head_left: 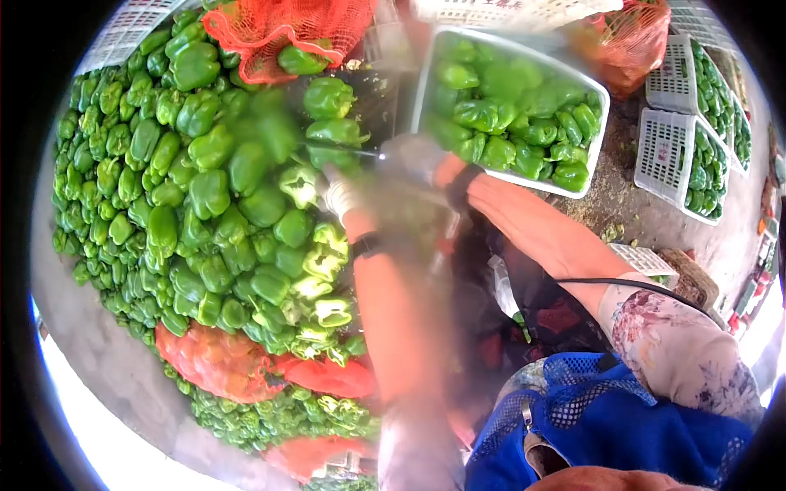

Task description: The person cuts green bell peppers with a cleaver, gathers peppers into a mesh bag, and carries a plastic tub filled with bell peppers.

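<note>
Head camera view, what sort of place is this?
Probably a produce sorting or packing area: a large heap of green bell peppers, white plastic crates of green produce and red mesh sacks.

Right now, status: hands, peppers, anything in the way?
Right hand: gripping thin-bladed tool. Left hand: beside heaped green peppers, grip unclear. More peppers in crate. Blur obscures centre.

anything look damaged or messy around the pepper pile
Yes: several peppers at the edge of the pile near the left hand look cut or broken open, pale insides showing. Small scraps also litter the ground beside the white crate.
</note>
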### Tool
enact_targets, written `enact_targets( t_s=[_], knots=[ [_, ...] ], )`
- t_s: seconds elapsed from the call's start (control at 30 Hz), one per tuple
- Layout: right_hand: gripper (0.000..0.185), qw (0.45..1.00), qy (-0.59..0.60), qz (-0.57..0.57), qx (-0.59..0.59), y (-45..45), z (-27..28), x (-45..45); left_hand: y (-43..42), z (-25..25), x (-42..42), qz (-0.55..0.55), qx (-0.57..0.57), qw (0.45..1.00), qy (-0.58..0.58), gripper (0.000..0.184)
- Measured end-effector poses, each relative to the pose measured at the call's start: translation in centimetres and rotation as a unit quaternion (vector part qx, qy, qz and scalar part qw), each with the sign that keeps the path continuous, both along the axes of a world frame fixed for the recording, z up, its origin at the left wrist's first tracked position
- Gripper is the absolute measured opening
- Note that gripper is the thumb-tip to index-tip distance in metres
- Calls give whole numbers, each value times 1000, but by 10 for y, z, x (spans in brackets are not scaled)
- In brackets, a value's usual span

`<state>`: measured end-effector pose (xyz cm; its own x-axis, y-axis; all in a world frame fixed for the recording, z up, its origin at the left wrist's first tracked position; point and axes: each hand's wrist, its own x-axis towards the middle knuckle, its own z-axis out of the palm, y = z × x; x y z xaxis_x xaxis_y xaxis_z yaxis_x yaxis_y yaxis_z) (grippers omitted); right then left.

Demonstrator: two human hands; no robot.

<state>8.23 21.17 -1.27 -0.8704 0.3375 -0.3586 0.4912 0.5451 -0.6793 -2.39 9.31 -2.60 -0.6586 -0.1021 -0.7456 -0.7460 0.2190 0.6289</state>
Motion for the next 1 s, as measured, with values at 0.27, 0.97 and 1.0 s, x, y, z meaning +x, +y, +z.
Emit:
enact_targets(
  t_s=[0.27,0.97,1.0],
  knots=[
    [31,998,9,-36,50,34,116,-23,3,29,3,-75,-58,995,21,62],
    [31,985,46,100,132,131,26,-93,49,-53,-12,-45,-126,980,145,74],
    [33,985,37,106,134,139,38,-105,50,-49,-14,-55,-144,979,132,74]
  ],
)
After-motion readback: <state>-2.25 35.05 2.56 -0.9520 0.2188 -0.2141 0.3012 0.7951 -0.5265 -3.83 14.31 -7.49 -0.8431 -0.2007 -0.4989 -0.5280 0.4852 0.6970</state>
